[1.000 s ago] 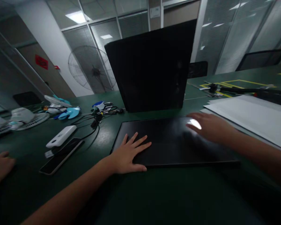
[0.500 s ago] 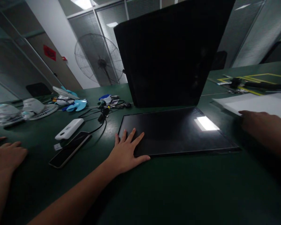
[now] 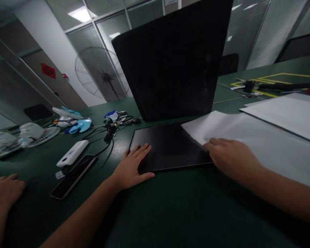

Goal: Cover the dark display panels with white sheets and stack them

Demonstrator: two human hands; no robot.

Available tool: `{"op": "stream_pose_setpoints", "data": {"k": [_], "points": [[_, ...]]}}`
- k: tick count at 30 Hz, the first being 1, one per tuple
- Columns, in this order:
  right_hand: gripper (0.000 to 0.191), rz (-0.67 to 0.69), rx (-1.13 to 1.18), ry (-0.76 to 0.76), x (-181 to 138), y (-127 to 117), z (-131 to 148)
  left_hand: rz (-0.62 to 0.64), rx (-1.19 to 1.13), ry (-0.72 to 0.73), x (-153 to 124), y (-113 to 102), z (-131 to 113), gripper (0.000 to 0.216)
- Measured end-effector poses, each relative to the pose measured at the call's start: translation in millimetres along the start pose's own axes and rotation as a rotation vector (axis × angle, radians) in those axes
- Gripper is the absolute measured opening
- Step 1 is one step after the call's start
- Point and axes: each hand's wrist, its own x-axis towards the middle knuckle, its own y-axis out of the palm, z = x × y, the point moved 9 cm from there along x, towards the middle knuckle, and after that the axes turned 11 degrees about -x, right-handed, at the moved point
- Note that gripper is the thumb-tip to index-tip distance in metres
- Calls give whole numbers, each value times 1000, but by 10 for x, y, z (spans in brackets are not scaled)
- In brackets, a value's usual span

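Note:
A flat black screen panel (image 3: 165,146) lies on the green table. My left hand (image 3: 131,163) rests on its left end, fingers spread over the glossy surface and thumb along the near edge. My right hand (image 3: 229,155) is closed on the edge of a white sheet (image 3: 263,144), which looks like paper or thin foam. The sheet's left part overlaps the right half of the panel. Behind the panel a large black board-like piece (image 3: 175,65) stands upright, leaning slightly.
A white power bank (image 3: 72,153) and a phone (image 3: 73,177) with a cable lie left of the panel. Another person's hand (image 3: 7,189) rests at far left. Further back are tangled cables (image 3: 111,129) and small fans (image 3: 32,132). More white sheets (image 3: 286,110) lie right.
My right hand has moved left, drawing the white sheet over the right part of the panel. My left hand stays on the panel. The view has shifted slightly.

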Motion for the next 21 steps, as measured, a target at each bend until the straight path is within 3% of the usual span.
{"op": "stream_pose_setpoints", "data": {"k": [4,7,14,17,21], "points": [[33,-348,57,-430,-277,-310,763,-73,-19,58,29,-56,-67,107],[32,-557,109,-587,-491,-432,945,-104,-43,121,40,-73,-149,106],[45,-484,365,-669,-438,-361,854,-55,-93,203,28,0,-221,55],[44,-491,365,-566,-255,-286,526,-50,-123,206,12,-1,-212,56],[57,-290,175,19,161,145,-541,-69,-136,217,-7,-18,-235,54]]}}
